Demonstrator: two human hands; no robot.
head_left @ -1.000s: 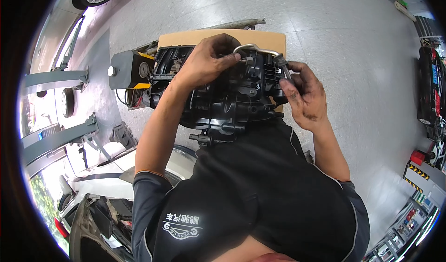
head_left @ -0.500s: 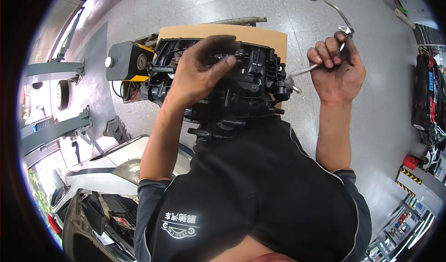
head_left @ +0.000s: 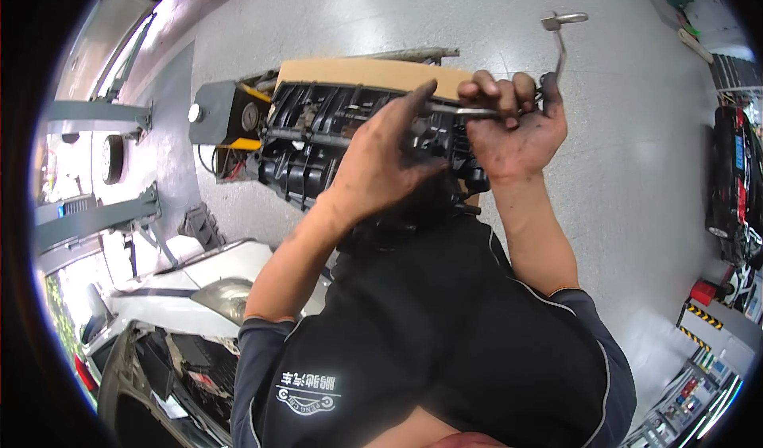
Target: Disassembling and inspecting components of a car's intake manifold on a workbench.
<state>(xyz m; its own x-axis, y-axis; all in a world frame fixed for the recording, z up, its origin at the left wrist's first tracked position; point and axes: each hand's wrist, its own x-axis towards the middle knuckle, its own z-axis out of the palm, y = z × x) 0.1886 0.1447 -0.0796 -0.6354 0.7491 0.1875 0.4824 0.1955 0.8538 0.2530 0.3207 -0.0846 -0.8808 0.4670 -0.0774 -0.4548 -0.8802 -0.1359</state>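
My right hand (head_left: 518, 140) is closed around a thin bent metal pipe (head_left: 561, 49), dirt darkening its fingers. One end of the pipe rises beyond the hand to a fitting at the top; a straight stretch runs left toward my other hand. My left hand (head_left: 373, 162) has its fingers and thumb apart beside that stretch. Whether it touches the pipe I cannot tell. Below both hands lies a black plastic engine part (head_left: 298, 158), which looks like an intake manifold. My left hand and forearm hide part of it.
Cardboard (head_left: 342, 71) lies under the black part. To the left stands a dark grey and yellow box with a gauge (head_left: 226, 114). A pale car with its engine bay exposed (head_left: 171, 368) is at lower left, near grey lift arms (head_left: 95, 224). A black car (head_left: 725, 170) stands far right.
My right hand has moved left with the pipe, swinging it over the black part. My left hand has shifted right and slightly down, toward the pipe.
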